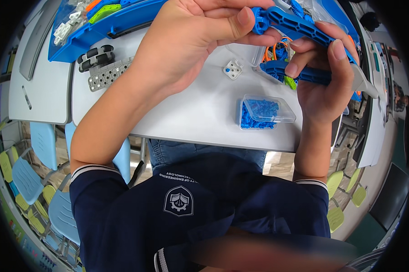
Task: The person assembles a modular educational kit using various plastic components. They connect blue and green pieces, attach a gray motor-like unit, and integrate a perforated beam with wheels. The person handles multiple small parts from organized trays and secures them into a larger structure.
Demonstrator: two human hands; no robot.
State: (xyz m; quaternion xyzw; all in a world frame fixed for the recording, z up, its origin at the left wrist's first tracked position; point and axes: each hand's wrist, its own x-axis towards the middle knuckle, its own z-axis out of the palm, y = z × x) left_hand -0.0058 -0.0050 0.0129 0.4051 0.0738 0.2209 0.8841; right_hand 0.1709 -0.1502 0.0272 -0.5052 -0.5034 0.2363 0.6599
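Blue frame (299,26)! Our left hand (211,28) pinches it, our right hand (335,81) curls round it (navy shirt (127,217), white lettering (179,177)).

Blue plastic piece (299,26), ribbed, slanting, held aloft

Head-worn fisheye, facing down
Close above the white table (186,113), reaching the wearer's dark shirt (136,217) and outlying chairs (27,179).

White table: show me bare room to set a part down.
Bare: the white table between left forearm, small white connector and clear box. Crowded: far left, with wheel and perforated plate; near right hand, with coloured parts.
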